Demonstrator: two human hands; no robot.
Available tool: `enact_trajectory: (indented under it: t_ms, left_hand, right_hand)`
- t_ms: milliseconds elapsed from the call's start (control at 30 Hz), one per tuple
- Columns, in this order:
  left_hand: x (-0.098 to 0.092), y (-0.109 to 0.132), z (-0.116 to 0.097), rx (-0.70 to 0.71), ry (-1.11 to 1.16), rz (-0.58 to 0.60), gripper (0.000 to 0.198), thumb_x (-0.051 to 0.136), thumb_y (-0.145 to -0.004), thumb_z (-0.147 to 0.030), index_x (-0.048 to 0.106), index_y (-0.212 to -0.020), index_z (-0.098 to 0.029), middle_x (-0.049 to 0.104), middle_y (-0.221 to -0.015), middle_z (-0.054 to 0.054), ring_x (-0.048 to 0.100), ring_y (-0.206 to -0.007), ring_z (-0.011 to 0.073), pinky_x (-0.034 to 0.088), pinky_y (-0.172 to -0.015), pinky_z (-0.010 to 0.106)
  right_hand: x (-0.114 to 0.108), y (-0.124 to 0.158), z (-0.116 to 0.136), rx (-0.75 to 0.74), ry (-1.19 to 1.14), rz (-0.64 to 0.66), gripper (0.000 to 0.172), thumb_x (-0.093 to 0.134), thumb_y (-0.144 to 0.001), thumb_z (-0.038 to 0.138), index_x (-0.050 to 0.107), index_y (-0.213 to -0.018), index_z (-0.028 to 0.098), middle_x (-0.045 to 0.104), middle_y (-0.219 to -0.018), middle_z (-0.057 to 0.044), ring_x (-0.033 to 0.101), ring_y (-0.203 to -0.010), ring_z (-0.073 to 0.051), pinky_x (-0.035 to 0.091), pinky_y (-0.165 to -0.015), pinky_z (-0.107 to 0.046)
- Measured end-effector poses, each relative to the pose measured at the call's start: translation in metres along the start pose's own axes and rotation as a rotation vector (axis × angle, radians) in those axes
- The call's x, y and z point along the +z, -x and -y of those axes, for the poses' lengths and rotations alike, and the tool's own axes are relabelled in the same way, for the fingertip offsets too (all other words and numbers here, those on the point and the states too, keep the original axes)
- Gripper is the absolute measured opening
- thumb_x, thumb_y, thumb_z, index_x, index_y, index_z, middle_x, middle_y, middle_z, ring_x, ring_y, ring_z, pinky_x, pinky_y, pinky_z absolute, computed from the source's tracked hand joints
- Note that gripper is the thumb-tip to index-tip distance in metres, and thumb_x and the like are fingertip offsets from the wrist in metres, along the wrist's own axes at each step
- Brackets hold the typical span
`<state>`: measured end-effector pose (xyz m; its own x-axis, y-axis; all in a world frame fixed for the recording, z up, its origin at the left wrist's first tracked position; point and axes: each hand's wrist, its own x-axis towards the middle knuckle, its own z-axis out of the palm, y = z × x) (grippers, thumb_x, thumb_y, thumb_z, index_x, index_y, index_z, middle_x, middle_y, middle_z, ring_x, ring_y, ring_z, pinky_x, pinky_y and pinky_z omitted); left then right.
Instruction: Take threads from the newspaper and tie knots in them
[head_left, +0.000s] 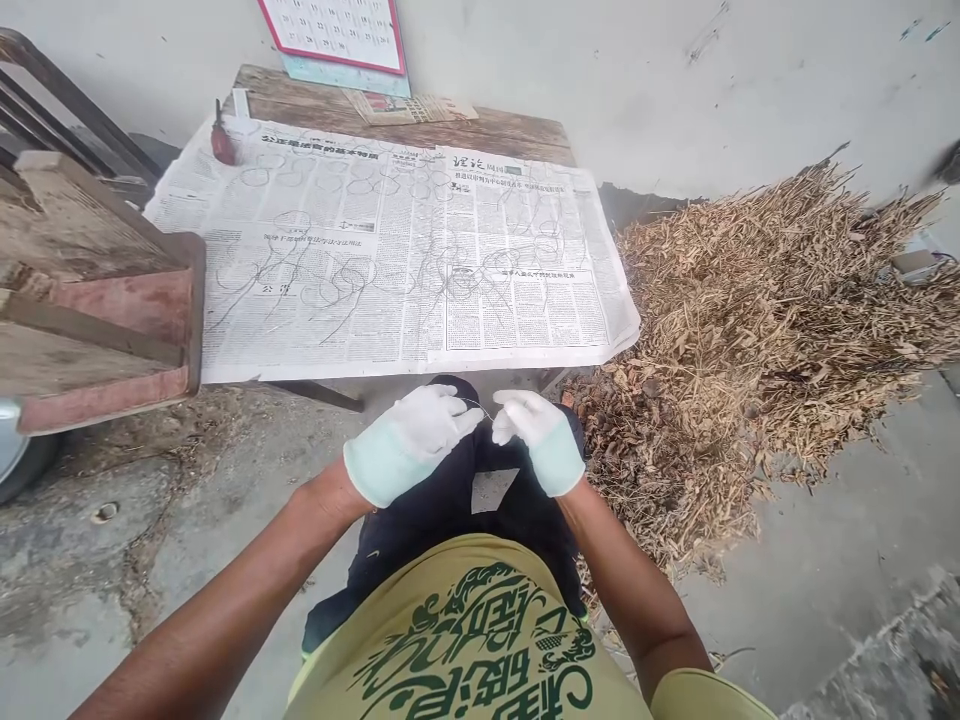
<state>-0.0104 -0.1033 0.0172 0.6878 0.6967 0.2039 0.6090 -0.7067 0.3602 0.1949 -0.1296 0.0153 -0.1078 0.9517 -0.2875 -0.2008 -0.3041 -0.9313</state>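
Both my hands wear white gloves and meet over my lap, just below the table's front edge. My left hand (409,440) pinches one end of a thin thread or wire (478,407). My right hand (537,432) pinches the other end, fingers curled. The strand between the fingertips is very short and fine. Ahead lies a low wooden table covered with newspaper (390,250), on which several thin looped strands (345,285) lie spread.
A heap of dry straw and pods (765,320) fills the ground at the right. A wooden cart (90,290) stands at the left. A small dark red object (223,143) rests at the table's far left corner. A calendar (337,35) hangs on the wall.
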Motion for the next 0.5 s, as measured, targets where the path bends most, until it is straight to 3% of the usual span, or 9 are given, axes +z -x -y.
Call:
enact_trajectory:
  t_ms: [100, 200, 300, 367, 400, 467, 500]
  left_hand:
    - [-0.006, -0.006, 0.003, 0.119, -0.041, 0.076, 0.025, 0.048, -0.097, -0.019, 0.07, -0.087, -0.023, 0.069, -0.078, 0.004, 0.064, -0.074, 0.0204, 0.049, -0.084, 0.038]
    - [-0.01, -0.007, 0.003, 0.107, 0.058, 0.013, 0.026, 0.048, -0.099, -0.022, 0.074, -0.096, -0.024, 0.073, -0.082, 0.003, 0.067, -0.077, 0.0193, 0.05, -0.089, 0.04]
    - [-0.013, -0.001, -0.007, 0.011, 0.229, -0.109, 0.022, 0.057, -0.096, -0.027, 0.076, -0.107, -0.027, 0.078, -0.098, 0.004, 0.071, -0.095, 0.0208, 0.048, -0.102, 0.042]
    - [-0.012, 0.006, -0.021, -0.188, 0.318, -0.286, 0.023, 0.063, -0.093, -0.033, 0.077, -0.11, -0.027, 0.078, -0.113, 0.004, 0.069, -0.108, 0.0233, 0.047, -0.109, 0.043]
    - [-0.011, 0.009, -0.029, -0.359, 0.348, -0.4, 0.024, 0.064, -0.092, -0.036, 0.077, -0.11, -0.027, 0.076, -0.118, 0.005, 0.068, -0.113, 0.0243, 0.048, -0.109, 0.043]
    - [-0.004, 0.013, -0.044, -0.708, 0.413, -0.578, 0.024, 0.063, -0.093, -0.041, 0.079, -0.102, -0.026, 0.077, -0.112, 0.004, 0.069, -0.107, 0.0249, 0.052, -0.104, 0.042]
    - [0.001, 0.013, -0.051, -0.84, 0.469, -0.588, 0.025, 0.062, -0.093, -0.044, 0.079, -0.094, -0.025, 0.078, -0.104, 0.004, 0.071, -0.102, 0.0254, 0.053, -0.1, 0.042]
  right_hand:
    - [-0.001, 0.001, 0.003, -0.037, 0.116, -0.01, 0.027, 0.06, -0.091, 0.039, 0.074, -0.098, 0.016, 0.067, -0.065, -0.001, 0.061, -0.057, -0.014, 0.05, -0.062, -0.028]
    - [0.0, 0.003, -0.001, -0.053, 0.135, -0.079, 0.029, 0.057, -0.092, 0.039, 0.074, -0.098, 0.015, 0.065, -0.059, 0.0, 0.058, -0.051, -0.013, 0.047, -0.056, -0.027]
    - [0.003, 0.005, -0.006, -0.068, 0.135, -0.177, 0.031, 0.055, -0.094, 0.039, 0.074, -0.101, 0.015, 0.064, -0.058, 0.001, 0.056, -0.048, -0.012, 0.045, -0.052, -0.026]
    - [0.005, 0.006, -0.006, -0.081, 0.148, -0.235, 0.032, 0.054, -0.095, 0.039, 0.073, -0.103, 0.015, 0.063, -0.057, 0.001, 0.055, -0.048, -0.012, 0.045, -0.052, -0.026]
    - [0.006, 0.006, -0.005, -0.089, 0.155, -0.262, 0.033, 0.053, -0.095, 0.039, 0.073, -0.103, 0.015, 0.062, -0.057, 0.002, 0.055, -0.048, -0.012, 0.045, -0.052, -0.026]
    - [0.008, 0.007, -0.003, -0.11, 0.165, -0.313, 0.033, 0.052, -0.096, 0.039, 0.073, -0.105, 0.015, 0.06, -0.055, 0.003, 0.053, -0.048, -0.012, 0.045, -0.053, -0.026]
    - [0.01, 0.007, -0.001, -0.124, 0.168, -0.333, 0.034, 0.052, -0.096, 0.04, 0.073, -0.105, 0.016, 0.059, -0.055, 0.003, 0.053, -0.048, -0.012, 0.045, -0.053, -0.026]
